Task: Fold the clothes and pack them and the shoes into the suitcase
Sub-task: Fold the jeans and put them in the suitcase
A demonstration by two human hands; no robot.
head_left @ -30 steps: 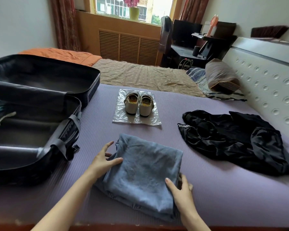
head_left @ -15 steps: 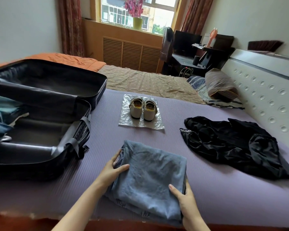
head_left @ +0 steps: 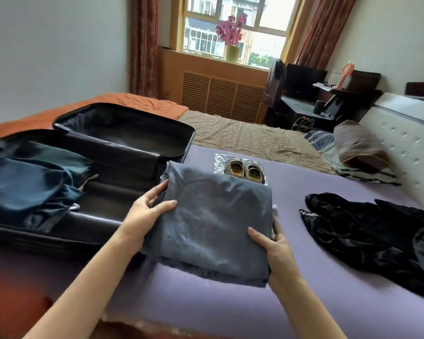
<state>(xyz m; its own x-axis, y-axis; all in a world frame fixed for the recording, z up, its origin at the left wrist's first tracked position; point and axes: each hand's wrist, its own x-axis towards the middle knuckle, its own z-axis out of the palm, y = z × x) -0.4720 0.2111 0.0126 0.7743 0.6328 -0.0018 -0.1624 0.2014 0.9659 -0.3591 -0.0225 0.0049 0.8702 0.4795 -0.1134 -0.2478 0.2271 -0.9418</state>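
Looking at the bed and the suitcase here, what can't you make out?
All in the head view:
- Shoes: near ends hidden behind the folded blue garment.
- Left hand and right hand: each grip's lower fingers hidden under that garment.
- Suitcase: left part cut off by the frame edge; clothes inside blurred.
- Black garment: cut off by the right edge; white lettering too small to read.

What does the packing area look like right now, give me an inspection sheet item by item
Surface: purple mat over the bed, flat.
Job's things: folded grey-blue garment held up beside the open suitcase; dark blue clothes already inside; shoes on a plastic sheet; black garment unfolded at right.
Clutter: pillow by the headboard.
Grippers: left hand and right hand each grip a side of the folded garment.
Cables: pale loops by the desk, probably cables.
Surroundings: window with flowers, curtains, desk.
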